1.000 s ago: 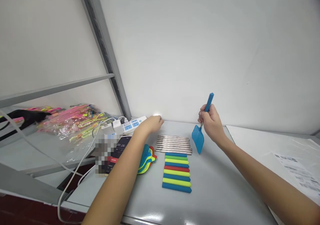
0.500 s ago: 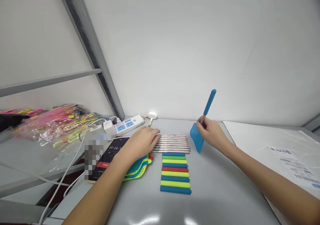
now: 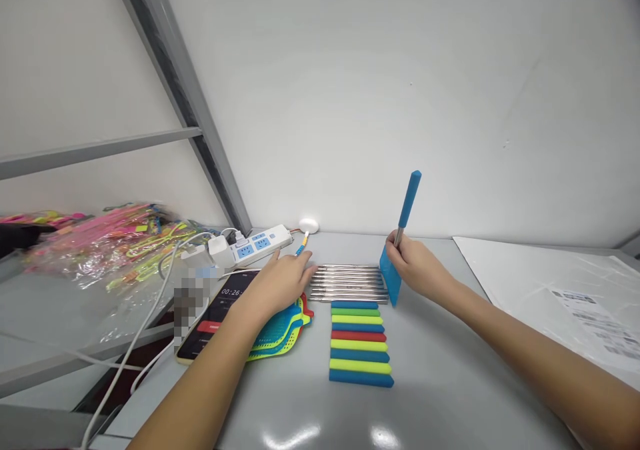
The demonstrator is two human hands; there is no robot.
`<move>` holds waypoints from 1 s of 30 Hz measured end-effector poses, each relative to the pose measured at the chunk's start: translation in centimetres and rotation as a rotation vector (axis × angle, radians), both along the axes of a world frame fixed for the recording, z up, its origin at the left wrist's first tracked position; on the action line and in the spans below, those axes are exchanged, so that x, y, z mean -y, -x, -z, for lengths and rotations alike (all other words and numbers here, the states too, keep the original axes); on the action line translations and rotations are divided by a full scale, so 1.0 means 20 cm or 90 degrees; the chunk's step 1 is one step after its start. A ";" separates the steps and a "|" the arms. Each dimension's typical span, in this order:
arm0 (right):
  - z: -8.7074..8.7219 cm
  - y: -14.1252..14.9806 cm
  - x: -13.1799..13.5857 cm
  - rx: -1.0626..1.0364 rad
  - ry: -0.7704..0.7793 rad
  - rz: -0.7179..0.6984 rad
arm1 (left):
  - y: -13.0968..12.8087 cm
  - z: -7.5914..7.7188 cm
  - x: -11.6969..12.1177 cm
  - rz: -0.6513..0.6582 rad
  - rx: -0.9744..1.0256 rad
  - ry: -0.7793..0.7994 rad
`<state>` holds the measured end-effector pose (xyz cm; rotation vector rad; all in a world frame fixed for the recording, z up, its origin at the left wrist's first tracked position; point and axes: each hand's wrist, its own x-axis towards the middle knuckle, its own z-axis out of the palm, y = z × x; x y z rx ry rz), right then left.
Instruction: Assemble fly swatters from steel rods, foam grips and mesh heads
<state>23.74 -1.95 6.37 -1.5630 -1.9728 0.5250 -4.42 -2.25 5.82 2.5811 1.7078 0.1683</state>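
My right hand [image 3: 414, 261] is closed round the metal shaft of a small blue fly swatter [image 3: 410, 200]. Its handle points up and its mesh head hangs down at the right ends of a row of shiny metal rods [image 3: 350, 285]. At the rods' left ends rests my left hand [image 3: 281, 280], fingers apart, with nothing seen in its grip. Below the rods lies a column of coloured handle sleeves [image 3: 360, 345] in blue, green, yellow and red. Partly under my left wrist is a stack of coloured mesh swatter heads [image 3: 280, 333].
Left of the stack lies a phone [image 3: 210, 327] showing a timer. Behind it are a power strip [image 3: 265, 243] with chargers and a white round object [image 3: 309, 225] by the wall. Bagged colourful items [image 3: 125, 243] fill the left shelf; a white package [image 3: 550, 290] lies right.
My left hand has come down from near the wall to the rods' left ends, then spread its fingers. The right hand has brought the swatter's head against the rods' right ends.
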 end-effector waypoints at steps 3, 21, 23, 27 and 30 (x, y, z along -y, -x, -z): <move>0.00 0.01 0.00 -0.003 -0.002 0.008 | -0.01 0.04 -0.02 -0.015 0.008 0.023; -0.01 0.03 0.02 -0.011 0.002 0.007 | -0.05 0.08 -0.04 -0.013 0.073 0.086; -0.04 0.01 0.03 -0.011 -0.005 0.021 | -0.03 0.08 -0.04 -0.011 0.079 0.077; -0.13 -0.05 0.09 -0.044 -0.038 0.054 | -0.01 0.04 -0.03 -0.016 0.098 0.044; -0.18 -0.10 0.16 -0.093 -0.079 0.066 | 0.00 -0.03 -0.01 -0.021 0.124 0.000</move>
